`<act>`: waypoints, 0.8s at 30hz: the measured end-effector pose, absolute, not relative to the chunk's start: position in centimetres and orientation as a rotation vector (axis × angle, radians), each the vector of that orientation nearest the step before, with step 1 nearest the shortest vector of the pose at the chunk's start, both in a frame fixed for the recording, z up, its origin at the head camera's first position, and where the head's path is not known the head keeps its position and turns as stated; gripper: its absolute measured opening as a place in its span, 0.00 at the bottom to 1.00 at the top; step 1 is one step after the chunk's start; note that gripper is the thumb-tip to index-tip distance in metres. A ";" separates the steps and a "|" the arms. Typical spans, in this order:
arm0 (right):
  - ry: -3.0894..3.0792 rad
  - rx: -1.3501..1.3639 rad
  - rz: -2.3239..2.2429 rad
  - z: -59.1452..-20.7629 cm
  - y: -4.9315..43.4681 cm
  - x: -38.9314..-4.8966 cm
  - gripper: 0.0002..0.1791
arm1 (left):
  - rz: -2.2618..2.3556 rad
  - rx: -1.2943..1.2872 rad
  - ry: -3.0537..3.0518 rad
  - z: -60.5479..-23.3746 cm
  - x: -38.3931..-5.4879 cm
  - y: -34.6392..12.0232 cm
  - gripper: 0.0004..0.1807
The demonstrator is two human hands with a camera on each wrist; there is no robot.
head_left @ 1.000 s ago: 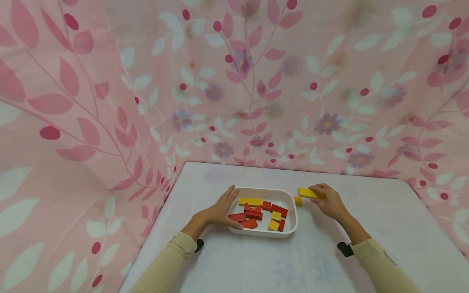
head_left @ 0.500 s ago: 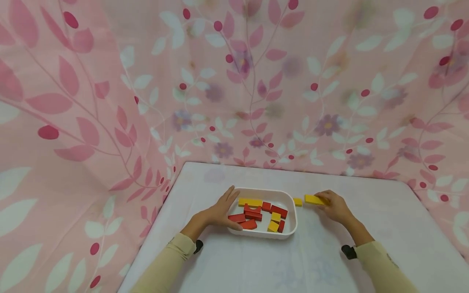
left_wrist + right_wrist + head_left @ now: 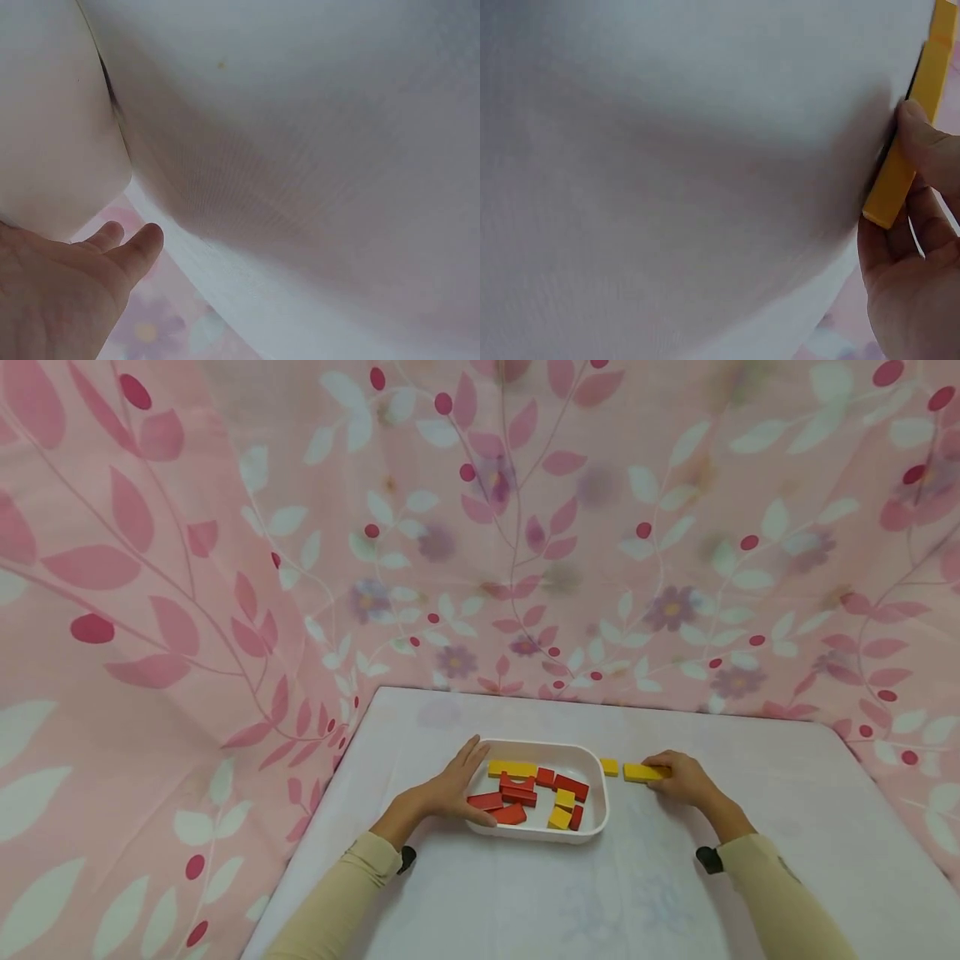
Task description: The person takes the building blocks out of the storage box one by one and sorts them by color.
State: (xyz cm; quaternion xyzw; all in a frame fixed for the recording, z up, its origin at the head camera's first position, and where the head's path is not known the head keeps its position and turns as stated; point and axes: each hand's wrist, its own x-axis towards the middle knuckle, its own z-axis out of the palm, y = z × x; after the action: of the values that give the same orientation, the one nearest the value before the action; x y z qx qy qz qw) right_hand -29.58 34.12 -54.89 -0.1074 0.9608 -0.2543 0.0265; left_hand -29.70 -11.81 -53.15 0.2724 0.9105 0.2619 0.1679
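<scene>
The person's left hand (image 3: 448,789) is spreading its fingers and thumb around the left end of a white tray (image 3: 536,837), where red blocks (image 3: 572,787) and yellow blocks (image 3: 512,769) are lying. To the tray's right, the right hand (image 3: 684,779) is pinching a long yellow block (image 3: 641,772) by its right end, the block's other end pointing at a small yellow block (image 3: 611,767) that is sitting just beside the tray on the white-covered tabletop (image 3: 525,893).

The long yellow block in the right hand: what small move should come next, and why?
Probably the right hand should let go of the long yellow block: it seems to lie on the white tabletop, roughly in line with the other yellow block beside the tray.
</scene>
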 end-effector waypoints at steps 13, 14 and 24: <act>2.934 -0.273 -0.761 -55.2 34.1 -31.2 0.19 | 0.760 0.759 2.594 -52.5 -29.7 -12.1 0.72; 2.922 -0.250 -0.774 -55.2 34.1 -31.2 0.19 | 0.759 0.755 2.592 -52.6 -29.7 -12.1 0.72; 2.893 -0.192 -0.904 -55.8 34.0 -30.5 0.19 | 0.791 0.772 2.568 -53.0 -29.6 -11.8 0.72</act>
State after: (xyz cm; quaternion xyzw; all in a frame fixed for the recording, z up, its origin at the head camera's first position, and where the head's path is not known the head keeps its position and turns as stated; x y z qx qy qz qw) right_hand -30.49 34.04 -55.78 -0.0630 0.9513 -0.2972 0.0524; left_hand -29.62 -11.78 -53.05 0.2720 0.9049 0.2787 0.1719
